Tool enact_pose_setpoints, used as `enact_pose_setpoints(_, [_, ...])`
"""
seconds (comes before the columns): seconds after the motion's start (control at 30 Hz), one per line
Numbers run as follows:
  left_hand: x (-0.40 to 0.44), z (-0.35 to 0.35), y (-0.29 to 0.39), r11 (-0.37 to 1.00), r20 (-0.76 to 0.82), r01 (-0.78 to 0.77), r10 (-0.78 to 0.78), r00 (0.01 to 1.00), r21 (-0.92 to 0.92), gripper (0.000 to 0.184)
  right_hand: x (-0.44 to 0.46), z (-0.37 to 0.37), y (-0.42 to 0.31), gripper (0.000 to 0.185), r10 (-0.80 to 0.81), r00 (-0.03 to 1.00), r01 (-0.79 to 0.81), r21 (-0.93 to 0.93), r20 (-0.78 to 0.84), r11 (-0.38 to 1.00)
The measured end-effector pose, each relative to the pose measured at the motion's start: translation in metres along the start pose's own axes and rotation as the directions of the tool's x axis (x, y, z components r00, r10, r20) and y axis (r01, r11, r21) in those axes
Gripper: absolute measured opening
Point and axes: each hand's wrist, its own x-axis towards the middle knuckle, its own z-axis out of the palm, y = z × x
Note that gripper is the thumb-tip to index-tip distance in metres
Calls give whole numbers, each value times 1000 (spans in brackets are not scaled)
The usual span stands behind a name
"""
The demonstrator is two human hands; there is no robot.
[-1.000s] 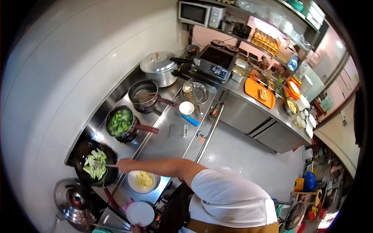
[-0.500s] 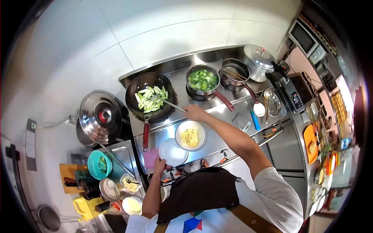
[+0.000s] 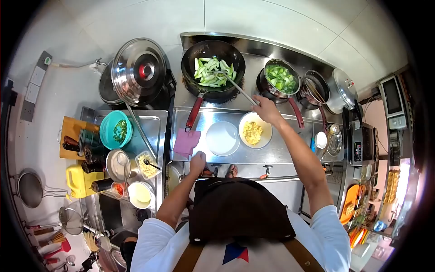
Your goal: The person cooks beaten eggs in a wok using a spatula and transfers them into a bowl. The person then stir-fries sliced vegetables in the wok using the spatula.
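Observation:
My right hand (image 3: 266,109) is wrapped around the long metal handle of a spatula (image 3: 239,88). Its head rests among cut pale green vegetable pieces (image 3: 208,70) in a black wok (image 3: 189,75) with a red handle. Below that forearm sits a white bowl (image 3: 268,139) of yellow scrambled egg (image 3: 252,133). My left hand (image 3: 197,162) is curled at the counter's front edge, with nothing visible in it. Nearest to it are a folded purple cloth (image 3: 186,142) and a white plate (image 3: 222,138), which it does not touch.
A pan of green vegetables (image 3: 282,78), a smaller pan with chopsticks (image 3: 316,86) and a pressure cooker (image 3: 340,90) stand to the right. On the left are a large lidded pan (image 3: 140,68), a turquoise bowl (image 3: 108,131) and a yellow jug (image 3: 80,181).
My left hand has let go of the white plate, which now lies flat on the counter, and drawn back toward the edge. My right hand still holds the spatula in the wok. The view has turned.

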Motion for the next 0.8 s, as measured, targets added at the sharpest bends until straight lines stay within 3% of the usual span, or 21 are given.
enact_pose_setpoints(0.03, [-21,4,11,992,-2,-48,49,999,120,30,-1,-2,-4,45,-29,999,28,-23,-16,999])
enact_pose_setpoints(0.07, [-35,12,9,948,129,-163,132,983,274,23,0,-6,-9,45,-63,997,61,-49,-36,997])
enact_pose_setpoints(0.13, [-46,51,-45,793,242,-436,364,899,427,19,-4,-20,-27,44,-54,998,56,-154,11,986])
enact_pose_setpoints(0.2, [-53,59,-53,725,394,-413,210,895,551,19,-3,-28,-32,39,-104,994,108,-271,30,956])
enact_pose_setpoints(0.33, [-51,55,-28,699,433,-377,107,895,607,15,2,-33,-61,30,-118,981,178,-479,152,860])
enact_pose_setpoints(0.47, [-55,55,-27,722,456,-334,28,890,606,19,42,8,-37,22,-157,986,167,-379,59,910])
enact_pose_setpoints(0.57, [-55,51,-29,707,463,-353,41,885,612,19,46,15,-36,19,-210,977,211,-297,35,931])
enact_pose_setpoints(0.7, [-59,49,-29,741,439,-337,64,896,580,21,-10,-21,-72,20,-238,951,299,-394,197,869])
enact_pose_setpoints(0.8, [-55,54,-38,762,432,-331,76,899,556,20,-1,-13,-62,25,-146,967,236,-533,207,812])
